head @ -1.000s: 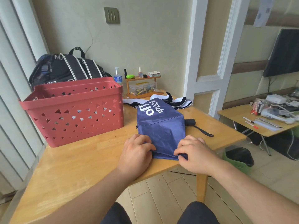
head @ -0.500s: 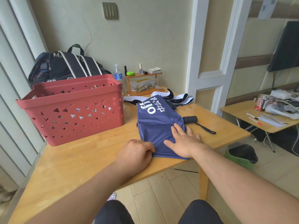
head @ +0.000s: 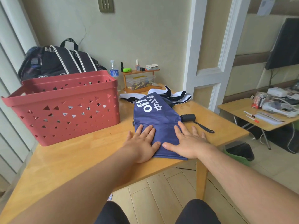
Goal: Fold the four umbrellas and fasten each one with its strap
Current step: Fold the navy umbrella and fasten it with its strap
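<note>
A navy blue umbrella (head: 155,117) with white lettering lies collapsed and flattened on the wooden table (head: 80,157), its black handle (head: 188,118) and wrist loop sticking out to the right. My left hand (head: 142,141) lies flat, fingers spread, on the near left part of the canopy. My right hand (head: 187,140) presses flat on the near right part. Neither hand grips anything. Behind the blue umbrella lies another umbrella (head: 176,96), dark navy and white, partly hidden.
A red perforated basket (head: 64,107) stands on the table's left, a dark bag (head: 59,62) behind it. A small wooden shelf (head: 140,78) with bottles sits by the wall. A low side table (head: 262,115) and a green bin (head: 239,152) are at the right.
Both hands went from closed on the canopy's near edge to open and flat; the right opened first, then the left, and both slid forward over the fabric.
</note>
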### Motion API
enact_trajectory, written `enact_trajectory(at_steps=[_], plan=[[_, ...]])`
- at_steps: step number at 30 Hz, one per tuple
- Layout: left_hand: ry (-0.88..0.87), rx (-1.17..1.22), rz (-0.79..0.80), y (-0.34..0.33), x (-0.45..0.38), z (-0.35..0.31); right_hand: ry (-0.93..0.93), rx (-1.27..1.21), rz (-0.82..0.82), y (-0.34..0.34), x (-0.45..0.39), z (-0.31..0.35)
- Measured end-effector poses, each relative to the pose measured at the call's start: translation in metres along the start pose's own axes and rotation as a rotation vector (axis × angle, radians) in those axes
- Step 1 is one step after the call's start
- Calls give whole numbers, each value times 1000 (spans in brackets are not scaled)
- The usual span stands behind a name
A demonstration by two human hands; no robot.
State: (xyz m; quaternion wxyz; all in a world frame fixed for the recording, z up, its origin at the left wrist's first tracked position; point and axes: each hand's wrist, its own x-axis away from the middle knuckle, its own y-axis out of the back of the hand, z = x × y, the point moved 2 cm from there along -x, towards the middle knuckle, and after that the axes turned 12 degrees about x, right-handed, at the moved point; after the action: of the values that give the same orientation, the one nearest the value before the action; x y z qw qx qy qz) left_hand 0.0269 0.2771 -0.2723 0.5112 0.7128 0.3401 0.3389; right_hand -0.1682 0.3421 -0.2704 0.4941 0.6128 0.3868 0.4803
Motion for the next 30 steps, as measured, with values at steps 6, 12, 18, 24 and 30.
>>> enact_trajectory(at_steps=[6,12,18,24,30], plan=[[-5,-17,12,1,-2,0,19,-217,-231,19,-4,-16],[-11,-14,31,2,-1,0,354,-246,-420,38,2,46],[-20,21,69,6,4,12,156,60,6,6,-10,4],[18,-25,128,17,8,8,93,45,-3,7,1,-4],[-2,-274,-49,43,-15,-33,85,40,3,6,-3,-5]])
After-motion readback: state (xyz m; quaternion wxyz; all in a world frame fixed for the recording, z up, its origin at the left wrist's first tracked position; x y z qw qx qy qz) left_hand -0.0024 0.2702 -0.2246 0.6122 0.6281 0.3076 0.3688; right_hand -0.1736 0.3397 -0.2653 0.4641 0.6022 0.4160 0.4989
